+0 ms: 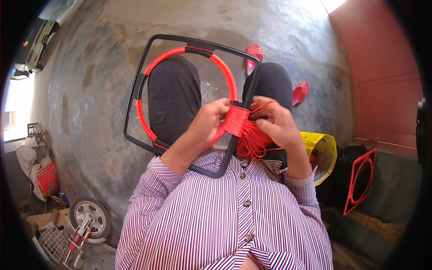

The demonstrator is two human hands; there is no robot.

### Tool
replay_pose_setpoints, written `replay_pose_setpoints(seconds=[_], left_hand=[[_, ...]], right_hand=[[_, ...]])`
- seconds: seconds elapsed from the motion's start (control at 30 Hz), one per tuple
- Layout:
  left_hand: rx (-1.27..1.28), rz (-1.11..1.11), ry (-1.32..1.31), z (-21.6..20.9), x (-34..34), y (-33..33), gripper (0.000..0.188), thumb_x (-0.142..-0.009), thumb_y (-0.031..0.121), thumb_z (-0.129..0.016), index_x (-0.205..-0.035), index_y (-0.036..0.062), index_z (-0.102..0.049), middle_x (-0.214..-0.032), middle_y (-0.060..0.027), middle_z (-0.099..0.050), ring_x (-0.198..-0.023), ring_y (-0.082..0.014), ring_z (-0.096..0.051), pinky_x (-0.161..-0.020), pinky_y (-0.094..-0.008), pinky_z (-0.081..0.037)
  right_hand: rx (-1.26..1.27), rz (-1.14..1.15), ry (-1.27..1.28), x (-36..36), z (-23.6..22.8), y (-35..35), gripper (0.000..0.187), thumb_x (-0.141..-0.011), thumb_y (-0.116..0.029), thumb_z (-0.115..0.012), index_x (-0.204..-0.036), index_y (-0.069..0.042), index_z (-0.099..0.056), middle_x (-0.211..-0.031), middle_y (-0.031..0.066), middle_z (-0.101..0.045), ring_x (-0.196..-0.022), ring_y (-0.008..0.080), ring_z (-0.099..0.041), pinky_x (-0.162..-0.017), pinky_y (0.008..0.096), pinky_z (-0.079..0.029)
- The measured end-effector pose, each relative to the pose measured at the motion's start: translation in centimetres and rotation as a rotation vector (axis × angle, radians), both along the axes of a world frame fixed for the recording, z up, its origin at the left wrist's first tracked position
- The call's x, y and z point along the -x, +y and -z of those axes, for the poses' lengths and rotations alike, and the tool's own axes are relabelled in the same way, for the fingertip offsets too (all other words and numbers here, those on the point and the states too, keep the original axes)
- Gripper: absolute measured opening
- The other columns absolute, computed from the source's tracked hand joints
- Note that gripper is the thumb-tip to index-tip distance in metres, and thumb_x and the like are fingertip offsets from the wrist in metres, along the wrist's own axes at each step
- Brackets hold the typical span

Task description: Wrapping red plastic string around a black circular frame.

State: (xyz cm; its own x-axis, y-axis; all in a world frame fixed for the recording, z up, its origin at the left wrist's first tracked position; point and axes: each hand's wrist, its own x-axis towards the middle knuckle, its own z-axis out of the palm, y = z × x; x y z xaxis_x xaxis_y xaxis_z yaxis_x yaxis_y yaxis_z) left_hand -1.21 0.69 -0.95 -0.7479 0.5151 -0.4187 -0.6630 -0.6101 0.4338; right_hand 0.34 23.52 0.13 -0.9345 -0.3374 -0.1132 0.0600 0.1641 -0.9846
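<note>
A black square frame (198,43) with a round inner ring rests across my lap. Tight red cord wraps much of the ring (229,81), with black gaps between the wrapped stretches. At the right side, a dense block of red cord windings (236,120) binds the ring to the frame's bar. My left hand (207,120) grips the ring at the left edge of this block, its thumb and fingers closed. My right hand (280,125) pinches a strand of red cord to the right of the bar. Below it hangs a loose red cord bundle (253,141).
A yellow bag (321,150) stands by my right leg, beside a black bag and a red square frame with a ring (358,182). Red shoes (300,93) show beyond my knees. At lower left are a spoked wheel (91,218) and a red bag (47,180).
</note>
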Motion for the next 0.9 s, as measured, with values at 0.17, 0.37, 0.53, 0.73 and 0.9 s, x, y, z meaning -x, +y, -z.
replay_pose_setpoints(seconds=[0.17, 0.37, 0.53, 0.73, 0.9], left_hand=[[0.308, -0.297, 0.11, 1.2, -0.1, 0.2, 0.036, -0.08, -0.005, -0.046, -0.114, -0.001, -0.056, -0.1, -0.0107, -0.063, -0.09, -0.0203, -0.063, -0.09, -0.0337, -0.051], [0.946, -0.531, 0.811, 0.5, -1.6, 1.3, 0.045, -0.076, -0.017, -0.046, -0.116, 0.0016, -0.054, -0.113, -0.0077, -0.052, -0.095, -0.0134, -0.056, -0.091, -0.0273, -0.047], [0.982, -0.397, 1.174, 0.4, -2.0, 0.8, 0.05, -0.071, -0.011, -0.053, -0.119, 0.0014, -0.054, -0.117, -0.0123, -0.049, -0.105, -0.0215, -0.054, -0.093, -0.0321, -0.045], [1.1, -0.439, 1.251, -2.0, -2.0, 0.5, 0.047, -0.078, 0.0, -0.053, -0.124, -0.0024, -0.05, -0.129, -0.0157, -0.044, -0.113, -0.019, -0.049, -0.104, -0.0345, -0.038], [0.617, -0.456, 0.579, 0.1, -1.5, 0.6, 0.039, -0.086, 0.01, -0.055, -0.124, 0.0025, -0.052, -0.112, -0.0066, -0.056, -0.1, -0.0135, -0.052, -0.093, -0.0311, -0.041]], right_hand=[[0.057, 0.36, 0.029, 0.6, -1.9, -0.8, 0.046, -0.091, 0.009, -0.054, -0.136, 0.0, -0.051, -0.103, 0.0045, -0.066, -0.081, 0.0091, -0.063, -0.073, 0.0211, -0.049], [-0.34, 0.243, 0.532, 0.9, -2.2, -4.6, 0.059, -0.075, -0.004, -0.076, -0.131, -0.007, -0.058, -0.106, 0.0097, -0.066, -0.092, 0.0217, -0.064, -0.084, 0.0323, -0.051], [-0.361, 0.085, 0.653, 1.6, -0.4, -6.4, 0.057, -0.07, -0.008, -0.076, -0.125, -0.007, -0.059, -0.116, 0.0132, -0.065, -0.108, 0.0325, -0.061, -0.095, 0.0402, -0.049], [0.212, 0.332, 0.217, 0.7, -1.0, -4.7, 0.029, -0.083, -0.002, -0.069, -0.111, -0.001, -0.062, -0.109, 0.0083, -0.067, -0.101, 0.0171, -0.062, -0.091, 0.0313, -0.048], [-0.132, 0.338, 0.427, 0.2, -3.0, -1.2, 0.011, -0.074, -0.004, -0.065, -0.079, -0.001, -0.056, -0.076, 0.0089, -0.065, -0.064, 0.0166, -0.06, -0.065, 0.0276, -0.049]])
